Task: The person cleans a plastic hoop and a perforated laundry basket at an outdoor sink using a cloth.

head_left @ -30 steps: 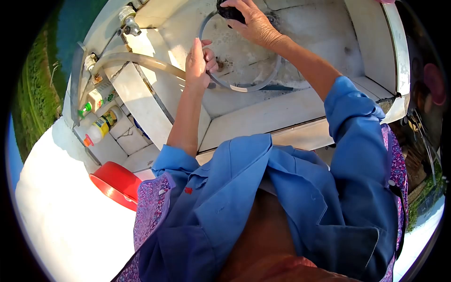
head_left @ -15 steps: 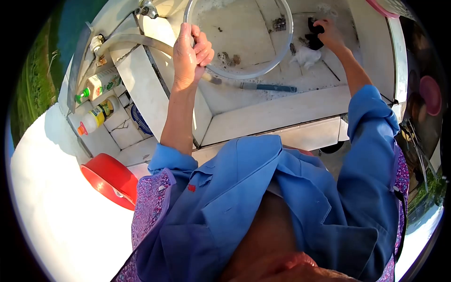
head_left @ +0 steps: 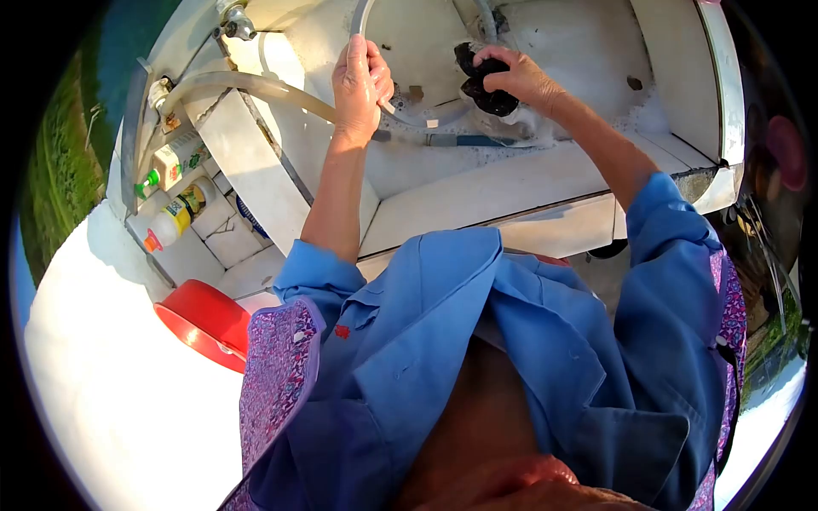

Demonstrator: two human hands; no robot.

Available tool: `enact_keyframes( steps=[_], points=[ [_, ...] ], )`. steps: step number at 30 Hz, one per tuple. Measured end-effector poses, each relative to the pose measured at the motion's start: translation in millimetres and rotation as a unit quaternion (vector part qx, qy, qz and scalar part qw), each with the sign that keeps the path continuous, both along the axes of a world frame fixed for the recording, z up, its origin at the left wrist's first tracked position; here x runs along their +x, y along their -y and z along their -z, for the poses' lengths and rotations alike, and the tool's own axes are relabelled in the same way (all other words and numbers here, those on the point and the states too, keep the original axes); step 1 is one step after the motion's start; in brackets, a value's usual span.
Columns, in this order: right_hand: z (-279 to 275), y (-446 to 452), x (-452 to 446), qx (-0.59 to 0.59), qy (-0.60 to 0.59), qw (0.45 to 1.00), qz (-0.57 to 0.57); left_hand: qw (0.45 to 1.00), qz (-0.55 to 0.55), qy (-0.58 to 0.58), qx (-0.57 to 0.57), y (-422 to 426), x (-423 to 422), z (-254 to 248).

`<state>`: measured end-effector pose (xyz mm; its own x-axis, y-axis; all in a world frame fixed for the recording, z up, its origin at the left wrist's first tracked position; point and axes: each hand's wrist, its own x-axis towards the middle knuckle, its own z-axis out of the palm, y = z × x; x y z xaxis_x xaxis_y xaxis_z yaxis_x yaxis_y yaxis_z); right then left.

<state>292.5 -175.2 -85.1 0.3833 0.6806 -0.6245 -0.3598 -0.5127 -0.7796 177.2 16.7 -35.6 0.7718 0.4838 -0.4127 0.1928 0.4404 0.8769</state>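
My left hand [head_left: 361, 88] is closed round the rim of a round, pale basin [head_left: 407, 117], at its left side. The basin is tipped inside the white tiled sink [head_left: 503, 189]. My right hand [head_left: 517, 77] grips a wet black cloth [head_left: 487, 95] near the basin's right side. Foamy water lies on the sink floor under and beside the cloth. A grey hose [head_left: 290, 94] runs from the tap at the left into the sink, and its blue end part [head_left: 477, 140] lies below the basin.
A metal tap [head_left: 236, 25] stands at the upper left. Two bottles, one with a green cap [head_left: 172, 163] and one with an orange cap [head_left: 177, 217], lie on a tiled ledge. A red basin [head_left: 203, 322] sits at the lower left.
My right hand has moved the black cloth from the sink's right side leftward to beside the basin. The view has shifted, and my left hand still holds the rim.
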Motion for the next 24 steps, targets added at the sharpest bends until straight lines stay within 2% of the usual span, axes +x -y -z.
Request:
enact_keyframes(
  steps=[2, 3, 4, 5, 6, 7, 8, 10, 12, 13, 14, 15, 17, 18, 20, 22, 24],
  points=[
    [-23, -27, -28, 0.113, -0.030, 0.993, 0.019, 0.999, 0.024, 0.005, 0.025, 8, 3, -1],
    [-35, -39, -40, 0.133, -0.025, 0.991, 0.009, 0.999, 0.027, 0.007, 0.022, 9, 4, -1],
    [-33, -50, -57, 0.150, 0.004, 0.988, 0.047, 0.998, 0.032, -0.013, 0.058, 8, 5, -1],
    [-31, -55, -68, 0.136, -0.065, 0.985, 0.083, 0.994, 0.037, -0.032, 0.095, 7, 6, -2],
    [-22, -53, -74, 0.111, 0.040, 0.993, 0.006, 0.998, 0.021, -0.027, 0.050, 6, 6, -5],
    [-10, -51, -76, 0.085, 0.145, 0.983, -0.073, 0.998, 0.021, -0.027, 0.050, 4, 7, -8],
    [3, -46, -78, 0.085, 0.146, 0.983, -0.073, 0.996, 0.054, -0.032, 0.059, 2, 9, -12],
    [25, -27, -75, 0.003, 0.307, 0.907, -0.289, 0.990, 0.109, -0.052, 0.073, 1, 13, -20],
    [40, -10, -47, -0.071, 0.407, 0.809, -0.419, 0.986, 0.127, -0.076, 0.076, 0, 14, -23],
    [40, -4, -29, -0.090, 0.503, 0.739, -0.439, 0.981, 0.149, -0.099, 0.080, -1, 16, -25],
    [36, 1, -12, -0.108, 0.591, 0.659, -0.453, 0.958, 0.160, -0.134, 0.198, -1, 24, -29],
    [33, 1, 1, -0.106, 0.589, 0.658, -0.456, 0.958, 0.158, -0.137, 0.196, 1, 26, -29],
    [28, 2, 22, -0.164, 0.640, 0.623, -0.418, 0.970, 0.117, -0.088, 0.194, 5, 33, -26],
    [28, 4, 22, -0.168, 0.640, 0.622, -0.419, 0.971, 0.118, -0.086, 0.191, 5, 34, -22],
    [34, 3, 14, -0.169, 0.560, 0.712, -0.390, 0.918, 0.182, -0.036, 0.351, 3, 31, -12],
    [42, -3, -17, -0.166, 0.403, 0.852, -0.290, 0.938, 0.151, -0.016, 0.313, 16, 25, -8],
    [43, -22, -52, -0.161, 0.276, 0.926, -0.202, 0.965, 0.114, -0.019, 0.234, 20, 18, 0]
  ],
)
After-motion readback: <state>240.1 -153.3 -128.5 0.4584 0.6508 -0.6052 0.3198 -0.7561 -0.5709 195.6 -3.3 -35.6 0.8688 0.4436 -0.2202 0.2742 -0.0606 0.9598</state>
